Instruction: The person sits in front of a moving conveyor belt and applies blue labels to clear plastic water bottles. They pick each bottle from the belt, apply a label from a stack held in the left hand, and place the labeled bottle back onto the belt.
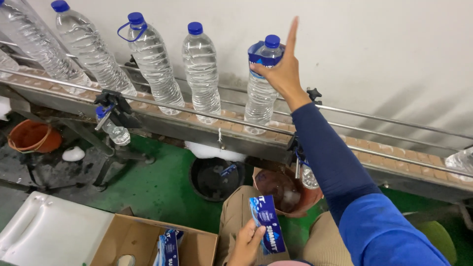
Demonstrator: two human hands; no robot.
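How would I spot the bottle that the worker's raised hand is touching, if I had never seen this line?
Find the conveyor along the white wall, carrying a row of clear blue-capped water bottles. The bottle is the rightmost upright one, under the right hand. It alone has a blue label sleeve at its neck.
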